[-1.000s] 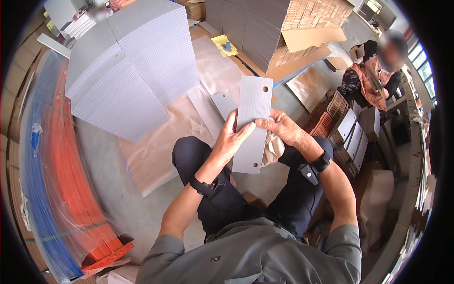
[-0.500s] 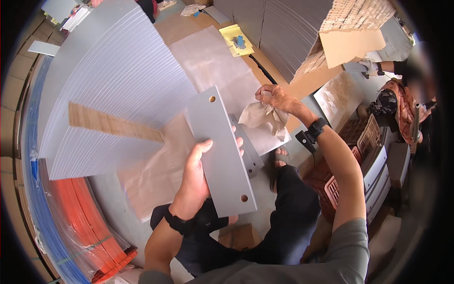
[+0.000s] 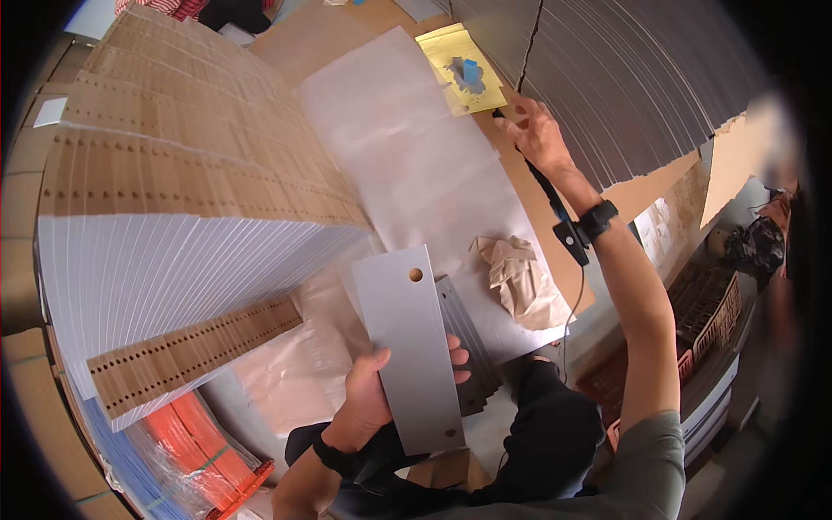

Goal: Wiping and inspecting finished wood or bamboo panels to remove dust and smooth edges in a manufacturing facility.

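My left hand [image 3: 374, 390] grips a flat grey panel [image 3: 407, 347] by its lower half, thumb on the face and fingertips around the right edge. The panel has a round hole near its top and another near its bottom. My right hand [image 3: 539, 137] is raised at the far right, fingers loosely curled and apart, with nothing visible in them. Below it lies a thin black rod [image 3: 542, 184], and close by is a yellow sheet [image 3: 459, 65] bearing a grey smear and a small blue piece [image 3: 471, 71]. A crumpled brown paper [image 3: 524, 282] rests on the pale sheet [image 3: 407, 130].
A tall stack of pale panels with drilled wood-coloured edges [image 3: 199, 147] stands at the left. More grey panels [image 3: 624, 78] stand at the far right, and several dark ones [image 3: 468, 364] lie behind the held panel. Orange wrapped strips [image 3: 195, 442] and crates [image 3: 706, 316] flank me.
My right hand has let go of the crumpled paper and moved away toward the yellow sheet. The left hand still holds the panel. The whole view has shifted.
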`<state>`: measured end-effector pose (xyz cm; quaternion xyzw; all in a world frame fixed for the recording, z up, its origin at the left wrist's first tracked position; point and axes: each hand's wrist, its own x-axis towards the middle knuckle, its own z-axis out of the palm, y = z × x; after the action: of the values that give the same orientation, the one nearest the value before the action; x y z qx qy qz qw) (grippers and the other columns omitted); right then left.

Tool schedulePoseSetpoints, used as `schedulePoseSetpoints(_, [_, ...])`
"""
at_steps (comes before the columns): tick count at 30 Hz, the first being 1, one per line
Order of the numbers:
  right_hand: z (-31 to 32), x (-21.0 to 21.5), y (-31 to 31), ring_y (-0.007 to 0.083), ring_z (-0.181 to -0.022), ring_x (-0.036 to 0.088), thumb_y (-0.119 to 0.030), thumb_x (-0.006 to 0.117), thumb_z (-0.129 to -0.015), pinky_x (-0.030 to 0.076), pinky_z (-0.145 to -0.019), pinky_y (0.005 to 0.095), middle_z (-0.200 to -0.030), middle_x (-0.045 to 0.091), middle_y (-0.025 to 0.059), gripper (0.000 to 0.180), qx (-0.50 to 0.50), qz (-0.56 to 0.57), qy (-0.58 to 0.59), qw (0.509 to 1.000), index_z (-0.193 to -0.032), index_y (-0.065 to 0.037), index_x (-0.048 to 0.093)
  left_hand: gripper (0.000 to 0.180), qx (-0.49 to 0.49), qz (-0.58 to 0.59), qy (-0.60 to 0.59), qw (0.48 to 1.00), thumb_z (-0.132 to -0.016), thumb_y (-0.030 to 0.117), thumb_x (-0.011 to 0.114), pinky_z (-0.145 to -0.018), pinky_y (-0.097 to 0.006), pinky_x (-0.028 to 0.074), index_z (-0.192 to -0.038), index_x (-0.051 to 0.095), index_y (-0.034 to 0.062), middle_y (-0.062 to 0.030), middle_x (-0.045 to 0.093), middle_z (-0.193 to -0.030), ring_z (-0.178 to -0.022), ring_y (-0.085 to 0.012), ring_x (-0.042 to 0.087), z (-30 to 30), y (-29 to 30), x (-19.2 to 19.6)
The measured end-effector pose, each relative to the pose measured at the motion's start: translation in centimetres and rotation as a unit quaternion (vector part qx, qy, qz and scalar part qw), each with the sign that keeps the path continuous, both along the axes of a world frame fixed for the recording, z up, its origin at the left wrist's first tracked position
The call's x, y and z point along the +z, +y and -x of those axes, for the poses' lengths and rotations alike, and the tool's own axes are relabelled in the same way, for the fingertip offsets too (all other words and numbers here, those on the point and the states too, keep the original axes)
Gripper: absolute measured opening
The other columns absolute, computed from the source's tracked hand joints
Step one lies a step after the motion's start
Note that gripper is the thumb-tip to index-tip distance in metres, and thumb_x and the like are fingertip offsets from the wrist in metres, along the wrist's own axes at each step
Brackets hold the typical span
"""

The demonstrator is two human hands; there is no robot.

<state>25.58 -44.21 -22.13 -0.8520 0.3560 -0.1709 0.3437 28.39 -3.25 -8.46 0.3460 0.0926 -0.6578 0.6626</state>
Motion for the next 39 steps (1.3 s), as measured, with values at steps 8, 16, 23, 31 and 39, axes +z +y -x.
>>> schedulePoseSetpoints(8, [-9.7,-4.6,-8.4,0.034,-0.106,0.064,-0.031,0.078,-0.088,0.054,-0.095,0.0419,-0.129,0.056,0.0203,0.058,-0.072,0.087,-0.032,0.993,-0.134,-0.003,0.057,0.076,0.021,-0.004,0.051,0.998,-0.092,0.051,0.057,-0.106,-0.051,0.049,-0.142,0.044,-0.0058,-0.0185,0.057,-0.133,-0.121,-0.0353,0.06,-1.3,-0.6,-2.5])
schedulePoseSetpoints(16, [-12.8,-7.3,-10.4,0.038,-0.1,0.069,-0.032,0.073,-0.091,0.053,-0.091,0.0452,-0.106,0.071,0.0203,0.049,-0.003,0.028,0.004,1.0,-0.126,0.0,0.06,0.082,0.034,-0.059,0.002,0.998,-0.09,0.051,0.057,-0.098,-0.054,0.051,-0.154,0.031,0.0057,-0.021,0.056,-0.129,-0.115,-0.0349,0.062,-1.8,-2.4,-2.3])
schedulePoseSetpoints(23, [-12.4,-7.9,-11.5,0.0379,-0.093,0.07,-0.032,0.07,-0.094,0.055,-0.084,0.0445,-0.099,0.072,0.0192,0.038,-0.063,0.019,-0.124,0.99,-0.115,-0.001,0.061,0.083,0.006,-0.033,0.018,0.999,-0.087,0.056,0.062,-0.107,-0.046,0.048,-0.142,0.045,-0.0041,-0.0163,0.057,-0.134,-0.123,-0.0327,0.06,-2.2,-2.6,-2.2])
schedulePoseSetpoints(31, [-13.3,-6.2,-11.0,0.0357,-0.091,0.069,-0.026,0.072,-0.092,0.054,-0.085,0.0418,-0.098,0.072,0.0189,0.035,0.002,0.068,-0.11,0.992,-0.113,0.001,0.064,0.081,0.003,-0.084,0.009,0.996,-0.087,0.055,0.061,-0.106,-0.044,0.048,-0.141,0.047,-0.0028,-0.0178,0.06,-0.132,-0.121,-0.0318,0.061,-2.4,-2.9,-2.5])
schedulePoseSetpoints(39, [-13.9,-6.1,-11.6,0.0426,-0.096,0.067,-0.033,0.071,-0.091,0.053,-0.086,0.0469,-0.101,0.07,0.0246,0.038,0.034,0.115,0.06,0.991,-0.111,0.0,0.066,0.08,-0.025,-0.069,0.021,0.997,-0.088,0.056,0.061,-0.104,-0.042,0.048,-0.142,0.048,-0.001,-0.0183,0.06,-0.131,-0.121,-0.0311,0.061,-2.2,-2.9,-2.6])
